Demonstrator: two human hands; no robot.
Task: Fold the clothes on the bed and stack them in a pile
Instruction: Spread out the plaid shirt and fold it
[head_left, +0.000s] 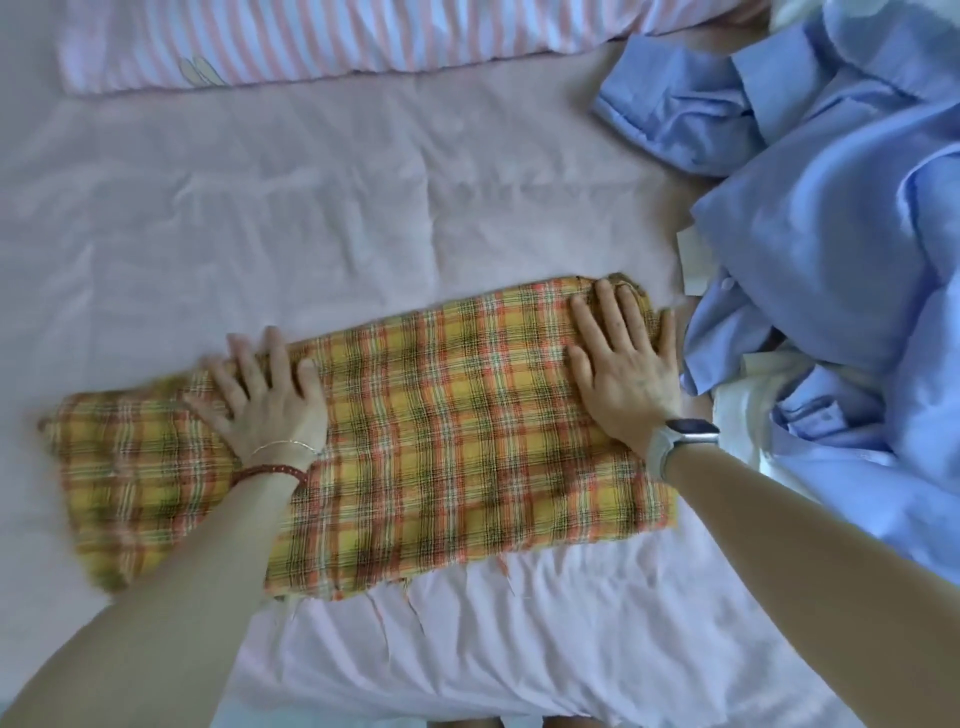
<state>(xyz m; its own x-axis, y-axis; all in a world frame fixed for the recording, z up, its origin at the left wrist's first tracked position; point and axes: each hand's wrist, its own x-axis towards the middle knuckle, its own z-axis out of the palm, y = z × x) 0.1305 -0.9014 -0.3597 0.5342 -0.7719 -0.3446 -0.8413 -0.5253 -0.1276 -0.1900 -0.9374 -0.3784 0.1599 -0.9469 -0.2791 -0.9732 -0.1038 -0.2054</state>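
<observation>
A yellow, orange and green plaid cloth (447, 441) lies flat as a long folded strip across the pink bed sheet (311, 218). My left hand (265, 389) presses flat on its left part with fingers spread, near the far edge. At the cloth's right end, my right hand (621, 358) lies flat with straight fingers pointing away from me. A heap of crumpled light blue garments (841, 218) fills the right side of the bed, with some white fabric (748, 415) tucked in it.
A pink and white striped pillow (337, 41) lies along the far edge of the bed. A wide stretch of bare sheet runs between the pillow and the plaid cloth. The bed's near edge is at the bottom.
</observation>
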